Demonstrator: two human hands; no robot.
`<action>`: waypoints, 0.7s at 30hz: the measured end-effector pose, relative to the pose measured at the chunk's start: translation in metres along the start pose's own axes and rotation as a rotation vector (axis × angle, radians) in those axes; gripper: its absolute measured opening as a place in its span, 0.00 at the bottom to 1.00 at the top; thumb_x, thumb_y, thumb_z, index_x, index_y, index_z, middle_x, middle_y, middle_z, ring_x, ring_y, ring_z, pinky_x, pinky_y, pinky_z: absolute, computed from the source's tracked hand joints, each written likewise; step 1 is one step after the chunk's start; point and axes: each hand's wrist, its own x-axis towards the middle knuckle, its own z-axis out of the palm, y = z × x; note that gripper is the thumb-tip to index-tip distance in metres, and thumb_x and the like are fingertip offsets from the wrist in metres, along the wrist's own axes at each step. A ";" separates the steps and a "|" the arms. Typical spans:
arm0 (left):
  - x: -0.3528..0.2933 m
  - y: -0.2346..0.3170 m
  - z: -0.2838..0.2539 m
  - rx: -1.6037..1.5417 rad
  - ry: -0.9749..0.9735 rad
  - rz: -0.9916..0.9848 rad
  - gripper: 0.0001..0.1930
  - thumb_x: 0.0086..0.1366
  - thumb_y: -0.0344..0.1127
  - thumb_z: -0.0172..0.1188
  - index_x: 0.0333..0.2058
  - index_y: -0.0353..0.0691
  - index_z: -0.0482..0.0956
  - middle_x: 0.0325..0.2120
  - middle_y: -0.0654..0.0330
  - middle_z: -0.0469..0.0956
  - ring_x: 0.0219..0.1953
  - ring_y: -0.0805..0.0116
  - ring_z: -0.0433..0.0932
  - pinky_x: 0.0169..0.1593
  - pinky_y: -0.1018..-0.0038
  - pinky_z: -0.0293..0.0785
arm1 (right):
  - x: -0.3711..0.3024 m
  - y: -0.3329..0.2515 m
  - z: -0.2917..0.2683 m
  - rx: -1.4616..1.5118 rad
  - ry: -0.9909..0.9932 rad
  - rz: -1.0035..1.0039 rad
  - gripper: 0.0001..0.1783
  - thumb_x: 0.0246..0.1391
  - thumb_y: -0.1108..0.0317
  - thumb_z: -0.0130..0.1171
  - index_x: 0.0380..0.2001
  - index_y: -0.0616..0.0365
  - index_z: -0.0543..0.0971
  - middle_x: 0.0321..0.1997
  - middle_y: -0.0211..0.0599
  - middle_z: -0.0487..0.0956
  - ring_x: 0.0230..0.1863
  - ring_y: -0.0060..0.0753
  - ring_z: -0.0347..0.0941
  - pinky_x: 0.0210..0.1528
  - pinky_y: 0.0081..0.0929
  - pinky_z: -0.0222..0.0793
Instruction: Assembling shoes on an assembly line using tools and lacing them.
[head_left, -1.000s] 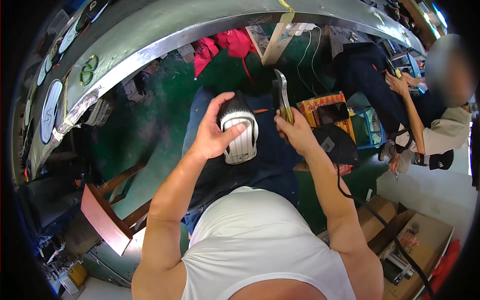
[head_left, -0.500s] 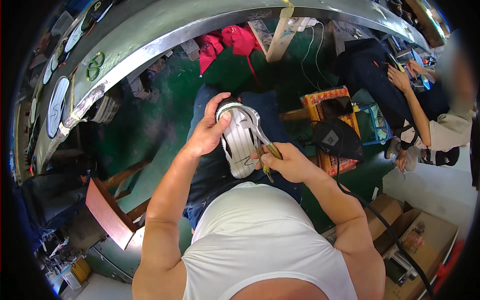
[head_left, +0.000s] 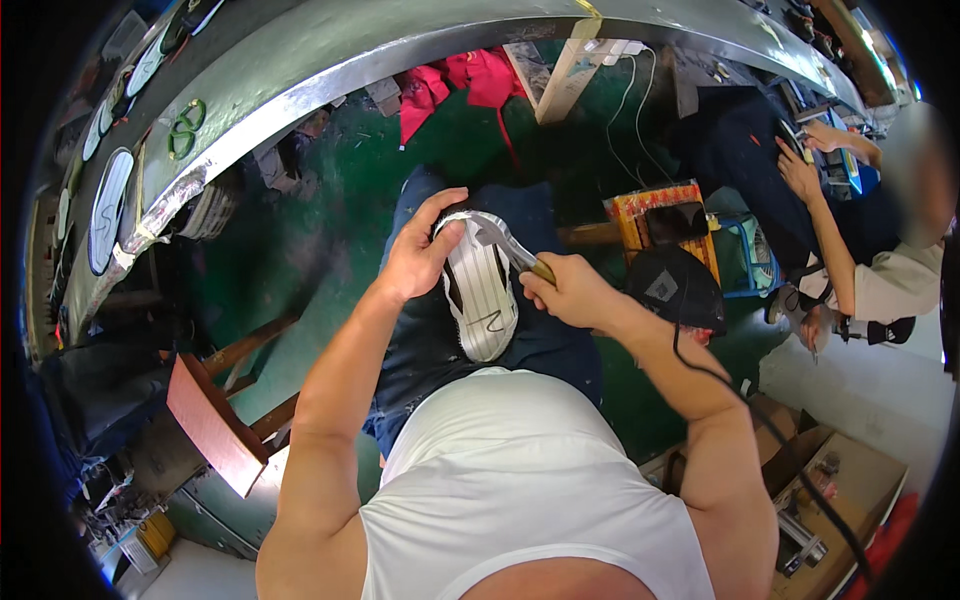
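A shoe (head_left: 483, 300) on my lap lies sole side up, with a pale striped insole and a dark mark near its lower end. My left hand (head_left: 425, 245) is wrapped round its far end, the thumb pressing on the rim. My right hand (head_left: 570, 290) is closed round the handles of steel pincers (head_left: 507, 243). The jaws of the pincers rest at the shoe's far edge, close to my left thumb. What the jaws grip is too small to make out.
A metal-edged bench (head_left: 330, 75) curves across the far side, with shoe soles (head_left: 110, 210) and green rings (head_left: 186, 129) on it. To the right are a black cap (head_left: 672, 285), a cable, and a patterned stool (head_left: 640, 208). A co-worker's hands (head_left: 800, 170) hold a tool beyond.
The pincers have swung flatter, their handles moving outward to the right and closing together in my right hand. My left hand keeps its hold on the shoe.
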 end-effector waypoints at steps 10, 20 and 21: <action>0.013 -0.010 -0.009 -0.258 -0.095 -0.111 0.23 0.68 0.30 0.58 0.61 0.40 0.69 0.57 0.60 0.71 0.58 0.70 0.69 0.62 0.73 0.63 | -0.006 0.002 0.011 -0.381 0.148 -0.035 0.12 0.60 0.65 0.57 0.35 0.66 0.74 0.32 0.56 0.79 0.37 0.62 0.77 0.41 0.50 0.72; 0.034 -0.013 0.010 -0.437 0.106 -0.364 0.20 0.67 0.31 0.60 0.57 0.38 0.74 0.41 0.61 0.80 0.41 0.76 0.77 0.48 0.77 0.74 | 0.005 -0.011 -0.034 0.019 -0.209 0.326 0.14 0.63 0.60 0.54 0.34 0.64 0.74 0.26 0.41 0.78 0.25 0.35 0.76 0.31 0.30 0.72; 0.036 -0.013 0.010 -0.445 0.083 -0.375 0.20 0.67 0.31 0.60 0.57 0.38 0.74 0.41 0.61 0.80 0.41 0.76 0.77 0.49 0.76 0.74 | 0.003 -0.021 -0.036 0.018 -0.215 0.329 0.14 0.63 0.60 0.54 0.34 0.64 0.74 0.26 0.41 0.78 0.25 0.35 0.76 0.31 0.30 0.72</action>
